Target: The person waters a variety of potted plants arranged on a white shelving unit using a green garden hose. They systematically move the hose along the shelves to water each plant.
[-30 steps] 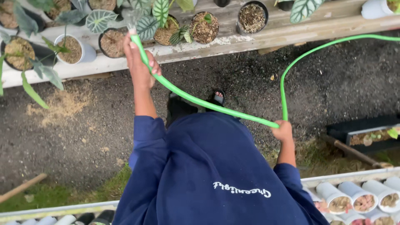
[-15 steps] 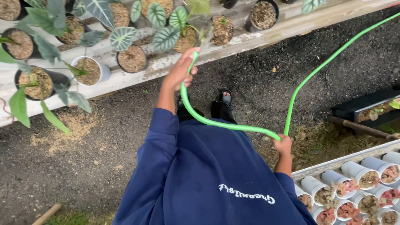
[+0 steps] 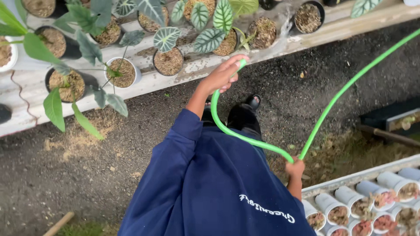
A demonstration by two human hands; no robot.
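The green hose [image 3: 249,142] is a slim, smooth, bright green tube of even thickness with no visible kinks. Its outlet end sits in the left hand [image 3: 223,75], which is raised toward the wooden bench [image 3: 350,24] and closed around the hose end, fingers curled over the top and thumb along the side. From that grip the hose drops in a curved loop past the person's black shoe [image 3: 253,101], crosses in front of the dark blue sweatshirt [image 3: 210,188], and runs to the right hand [image 3: 295,168]. The right hand is held low beside the body, closed in a fist around the hose at the bottom of the bend. From the right hand the hose rises in a long, nearly straight line to the upper right edge of the view. The outlet end lies just in front of the bench edge, near a black pot [image 3: 168,63] of brown potting mix bearing a striped dark green leaf [image 3: 209,40]. More potted plants with broad green leaves stand along the bench to the left, including a white pot [image 3: 123,72]. The ground [image 3: 87,166] between the bench and the person is dark gravel. At lower right, a row of white cups [image 3: 376,201] filled with mix lies on a second pale bench.
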